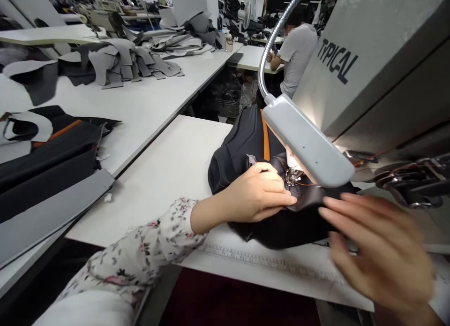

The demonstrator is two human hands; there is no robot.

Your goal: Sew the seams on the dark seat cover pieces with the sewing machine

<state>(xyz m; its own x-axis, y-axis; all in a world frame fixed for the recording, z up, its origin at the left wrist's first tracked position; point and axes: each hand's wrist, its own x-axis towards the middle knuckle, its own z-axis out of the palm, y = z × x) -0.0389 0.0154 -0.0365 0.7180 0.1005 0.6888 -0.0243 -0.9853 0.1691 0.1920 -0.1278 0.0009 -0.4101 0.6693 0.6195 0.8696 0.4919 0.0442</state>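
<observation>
A black cover with an orange stripe [242, 136] lies bunched on the white sewing table, under the presser foot [292, 176] of the sewing machine. My left hand [258, 194] has its fingers closed on the cover's edge, just left of the foot. Blurred by motion, my right hand [379, 246] is right of the cover with its fingers spread and nothing in them. A grey lamp [309, 143] on a flexible metal neck shines over the needle area and hides part of it.
The grey machine body [379, 58] fills the upper right. On the long white table [140, 105] at left lie grey cut pieces [119, 58] and stacked black panels [52, 157]. A person in a white shirt [298, 54] sits farther back. A printed ruler [246, 258] runs along the near edge.
</observation>
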